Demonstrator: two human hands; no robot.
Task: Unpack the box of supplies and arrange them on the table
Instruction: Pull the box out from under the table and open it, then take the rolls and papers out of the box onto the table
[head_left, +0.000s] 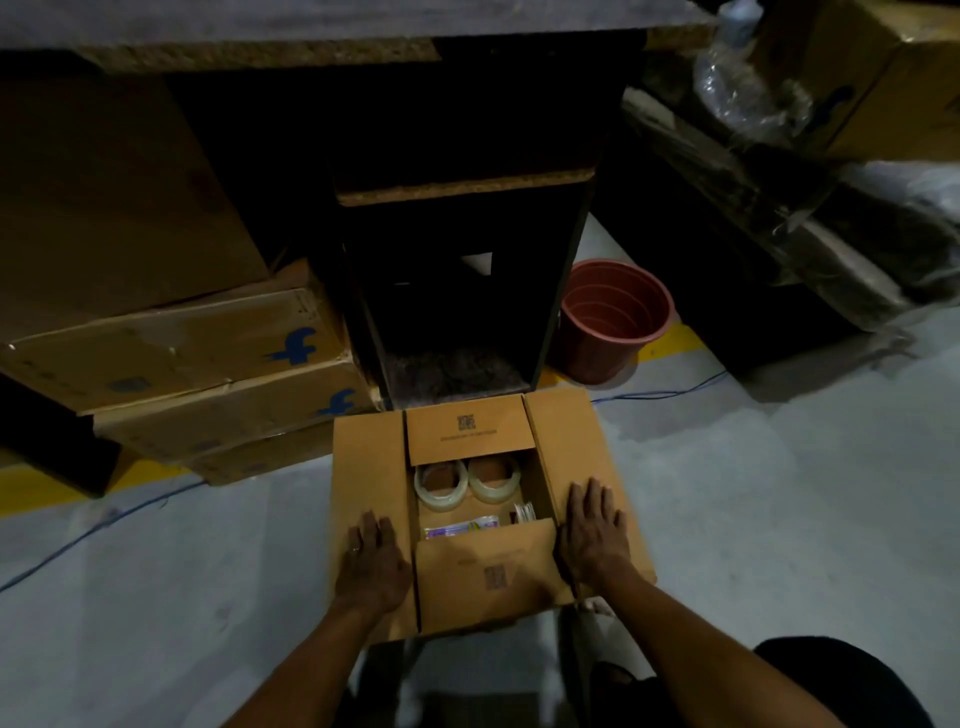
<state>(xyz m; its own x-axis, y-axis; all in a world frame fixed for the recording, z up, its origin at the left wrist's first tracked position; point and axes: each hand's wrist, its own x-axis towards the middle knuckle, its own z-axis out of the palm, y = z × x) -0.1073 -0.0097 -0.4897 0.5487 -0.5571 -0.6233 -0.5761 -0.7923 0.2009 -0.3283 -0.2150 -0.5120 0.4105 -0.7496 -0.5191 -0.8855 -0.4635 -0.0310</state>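
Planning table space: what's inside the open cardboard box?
Two clear tape rolls, a flat printed packet and some small white items. The box flaps hide everything else.

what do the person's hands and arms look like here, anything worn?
Both forearms are bare, with no sleeves or gloves in view. The left hand has a thin ring on one of its fingers. The right hand shows no ring or watch. No wristbands, cables or markings are visible on either arm.
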